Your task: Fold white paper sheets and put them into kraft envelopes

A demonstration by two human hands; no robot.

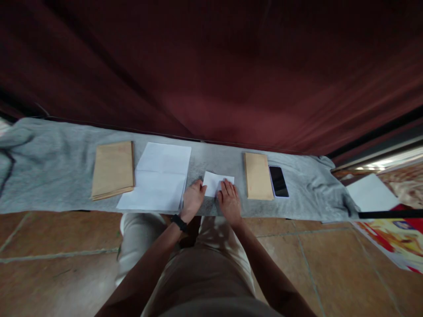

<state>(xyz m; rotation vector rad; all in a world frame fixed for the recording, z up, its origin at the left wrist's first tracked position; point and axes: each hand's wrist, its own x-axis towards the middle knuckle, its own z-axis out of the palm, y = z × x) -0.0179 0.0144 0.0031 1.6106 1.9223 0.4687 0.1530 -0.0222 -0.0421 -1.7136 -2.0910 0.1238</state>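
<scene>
A small folded sheet of white paper (213,180) lies on the grey cloth in front of me. My left hand (193,199) holds its left edge, fingers curled with the thumb at the paper. Flat on the right part of the sheet rests my right hand (229,201), its fingers stretched out and pressing down. To the left of my hands is a pile of larger white sheets (158,176) with a crease across the top one. A stack of brown envelopes (113,169) touches that pile's left side. Narrower brown envelopes (258,176) are stacked to the right of my right hand.
A phone (279,181) with a dark screen lies beside the narrower envelopes. Grey cloth (66,163) covers the long, narrow bench. A dark red curtain (211,79) hangs behind it. At the far right are a white sheet (372,193) and a colourful printed box (399,240).
</scene>
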